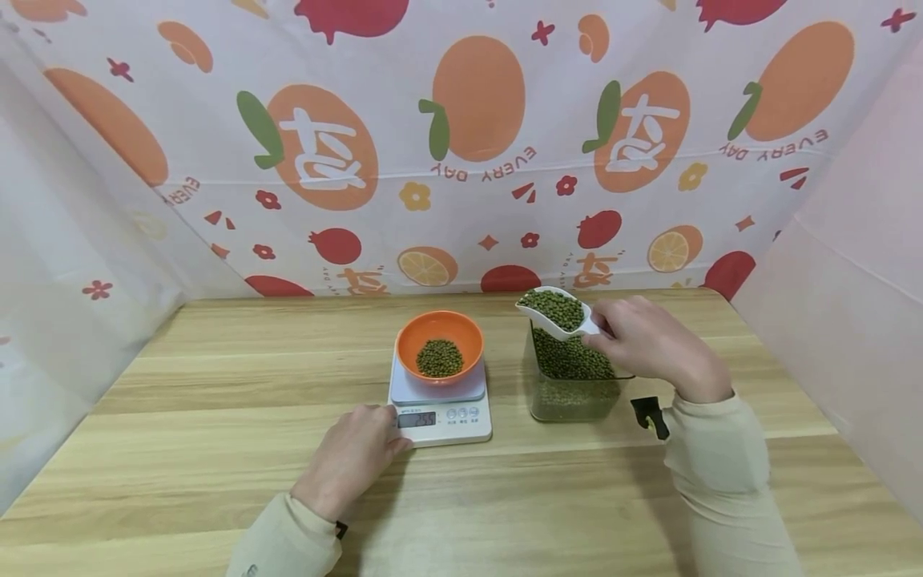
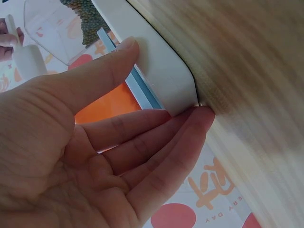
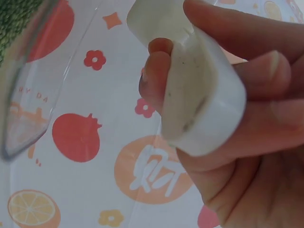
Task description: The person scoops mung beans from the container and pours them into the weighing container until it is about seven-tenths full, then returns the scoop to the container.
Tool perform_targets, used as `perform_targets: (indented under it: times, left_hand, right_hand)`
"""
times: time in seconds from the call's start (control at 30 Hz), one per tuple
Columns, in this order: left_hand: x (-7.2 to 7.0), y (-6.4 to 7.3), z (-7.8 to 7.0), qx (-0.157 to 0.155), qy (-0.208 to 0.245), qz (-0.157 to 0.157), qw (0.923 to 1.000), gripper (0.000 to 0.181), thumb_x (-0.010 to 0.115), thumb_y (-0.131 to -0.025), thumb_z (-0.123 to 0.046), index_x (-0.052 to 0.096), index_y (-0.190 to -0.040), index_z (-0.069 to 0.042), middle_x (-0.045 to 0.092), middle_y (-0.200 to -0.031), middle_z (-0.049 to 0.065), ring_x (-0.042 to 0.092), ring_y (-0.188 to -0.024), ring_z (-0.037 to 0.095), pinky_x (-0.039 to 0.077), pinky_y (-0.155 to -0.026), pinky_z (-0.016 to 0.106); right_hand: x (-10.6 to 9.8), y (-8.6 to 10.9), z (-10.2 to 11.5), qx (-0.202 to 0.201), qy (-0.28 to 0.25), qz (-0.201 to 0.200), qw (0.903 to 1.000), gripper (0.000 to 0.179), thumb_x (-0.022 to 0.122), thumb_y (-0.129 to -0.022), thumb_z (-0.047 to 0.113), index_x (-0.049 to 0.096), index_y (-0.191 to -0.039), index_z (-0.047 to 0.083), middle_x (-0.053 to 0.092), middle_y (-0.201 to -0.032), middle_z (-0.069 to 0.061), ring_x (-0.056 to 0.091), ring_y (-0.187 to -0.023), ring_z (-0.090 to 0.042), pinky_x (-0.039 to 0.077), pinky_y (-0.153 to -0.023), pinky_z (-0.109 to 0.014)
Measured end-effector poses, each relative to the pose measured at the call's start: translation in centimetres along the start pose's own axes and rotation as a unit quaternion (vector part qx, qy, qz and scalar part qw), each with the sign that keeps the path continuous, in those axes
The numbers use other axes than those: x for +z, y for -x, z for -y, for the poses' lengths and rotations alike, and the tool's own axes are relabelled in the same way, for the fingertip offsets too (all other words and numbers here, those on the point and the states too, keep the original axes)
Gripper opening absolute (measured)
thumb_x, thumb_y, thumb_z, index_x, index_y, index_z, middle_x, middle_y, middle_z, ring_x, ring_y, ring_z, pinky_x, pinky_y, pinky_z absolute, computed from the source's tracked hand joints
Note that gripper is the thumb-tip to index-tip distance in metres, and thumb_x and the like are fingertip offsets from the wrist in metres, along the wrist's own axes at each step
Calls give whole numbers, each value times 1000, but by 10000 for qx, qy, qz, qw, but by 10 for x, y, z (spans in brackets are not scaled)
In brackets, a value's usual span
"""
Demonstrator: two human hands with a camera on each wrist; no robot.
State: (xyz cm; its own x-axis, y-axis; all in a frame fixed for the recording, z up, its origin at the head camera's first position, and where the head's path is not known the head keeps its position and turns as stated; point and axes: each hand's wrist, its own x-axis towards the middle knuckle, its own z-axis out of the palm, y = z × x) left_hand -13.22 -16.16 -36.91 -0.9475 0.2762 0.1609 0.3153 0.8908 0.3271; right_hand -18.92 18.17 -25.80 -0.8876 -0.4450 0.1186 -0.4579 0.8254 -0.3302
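Observation:
My right hand (image 1: 649, 340) grips the handle of a white scoop (image 3: 204, 99) heaped with green mung beans (image 1: 554, 309). The scoop is above a clear container (image 1: 577, 401) that holds more mung beans. My left hand (image 1: 355, 450) holds the front left corner of a white kitchen scale (image 1: 461, 430), thumb on its front edge and fingers along its side. On the scale's platform stands an orange bowl (image 1: 405, 340) with a small heap of mung beans (image 1: 439, 358). The lit display (image 1: 417, 419) appears to read 255. In the left wrist view the scale's side (image 2: 161, 61) lies between thumb and fingertips.
The wooden table (image 1: 180, 417) carries the scale in the middle and the container to its right. A fruit-patterned cloth (image 1: 476, 224) hangs along the table's back edge, with pale cloth at both sides. A black strap piece (image 1: 650, 417) hangs at the right cuff.

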Motion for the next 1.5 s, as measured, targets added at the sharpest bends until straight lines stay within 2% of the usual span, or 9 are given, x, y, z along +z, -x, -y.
perform_targets:
  times: [0.3,0.73,0.87,1.17,1.5]
  left_hand:
    - [0,0,-2,-1,47,30,10000,24,89,-76,-10,72,-88,2,69,-76,11,55,-59,14,52,-53,34]
    - [3,0,-1,66,-11,-62,10000,24,89,-74,-10,72,-85,2,66,-72,8,52,-57,14,49,-51,33]
    - [3,0,-1,70,5,-64,10000,25,90,-74,-11,72,-86,2,67,-73,9,54,-58,14,50,-52,34]
    - [3,1,-2,65,22,-70,10000,25,90,-72,-12,70,-81,1,64,-69,6,51,-56,13,49,-51,32]
    - [3,1,0,27,-11,-76,10000,26,90,-74,-12,72,-85,2,67,-72,9,54,-58,15,50,-52,35]
  right_hand:
    - [1,-7,13,-74,-78,62,9999,22,70,-94,10,56,-76,9,47,-65,1,43,-60,-16,36,-56,-32]
    - [9,-17,26,-452,-116,-58,9989,23,70,-91,8,55,-75,10,45,-65,2,43,-61,-15,35,-58,-31]
    - [12,-21,29,-437,-90,-24,9990,24,70,-91,7,54,-74,10,45,-65,1,43,-62,-16,35,-58,-31]
    - [19,-31,38,-493,-53,57,9988,25,69,-92,7,54,-73,8,45,-64,0,43,-61,-16,34,-56,-30]
    - [25,-40,47,-424,99,204,9988,28,72,-93,10,54,-72,9,44,-62,1,42,-58,-14,33,-55,-28]
